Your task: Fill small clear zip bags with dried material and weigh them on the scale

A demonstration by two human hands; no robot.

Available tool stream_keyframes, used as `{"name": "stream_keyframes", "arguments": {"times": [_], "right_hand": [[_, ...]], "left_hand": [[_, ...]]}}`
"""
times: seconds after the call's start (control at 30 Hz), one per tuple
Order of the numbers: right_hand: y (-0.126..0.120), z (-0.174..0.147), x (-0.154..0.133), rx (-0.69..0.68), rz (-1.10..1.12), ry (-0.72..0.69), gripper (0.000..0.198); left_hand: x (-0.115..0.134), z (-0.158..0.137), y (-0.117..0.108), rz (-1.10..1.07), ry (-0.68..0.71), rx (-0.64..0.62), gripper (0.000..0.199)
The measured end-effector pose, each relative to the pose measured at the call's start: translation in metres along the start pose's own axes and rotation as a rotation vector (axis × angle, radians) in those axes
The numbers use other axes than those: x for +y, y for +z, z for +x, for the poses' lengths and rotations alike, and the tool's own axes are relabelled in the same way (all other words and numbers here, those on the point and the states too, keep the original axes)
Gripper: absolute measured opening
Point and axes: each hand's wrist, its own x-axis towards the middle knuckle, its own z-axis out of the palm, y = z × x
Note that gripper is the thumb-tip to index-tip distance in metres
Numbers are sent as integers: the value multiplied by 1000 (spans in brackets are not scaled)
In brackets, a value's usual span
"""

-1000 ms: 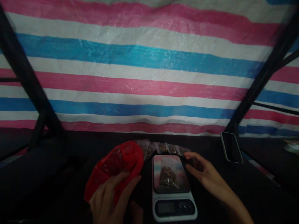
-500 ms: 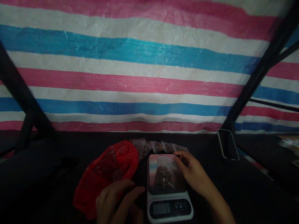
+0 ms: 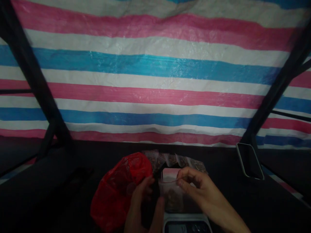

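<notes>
Striped tarp is hanging behind while the left hand and right hand are pinching a small clear bag (dark contents) above the scale.

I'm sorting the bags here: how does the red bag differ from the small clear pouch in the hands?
The red plastic bag is large, opaque red and crumpled on the dark table; the clear pouch is small, see-through and shows brown bits inside. The red plastic bag lies loose, while the clear pouch is pinched by the left hand and right hand. Both are thin plastic.
</notes>
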Motion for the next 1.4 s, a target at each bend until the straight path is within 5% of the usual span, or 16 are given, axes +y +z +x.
{"name": "stream_keyframes", "arguments": {"times": [0.13,0.23,0.83,1.4], "right_hand": [[23,3,-9,-25,99,-1,20],[42,10,-6,45,167,-1,26],[86,19,-12,174,103,-123,21],[92,18,-5,190,17,-215,18]], "left_hand": [[0,16,-10,-178,-308,-268,46],[2,21,-14,-225,-393,-239,49],[3,27,-31,-306,-373,-132,48],[2,28,-33,-375,-338,-86,43]]}}
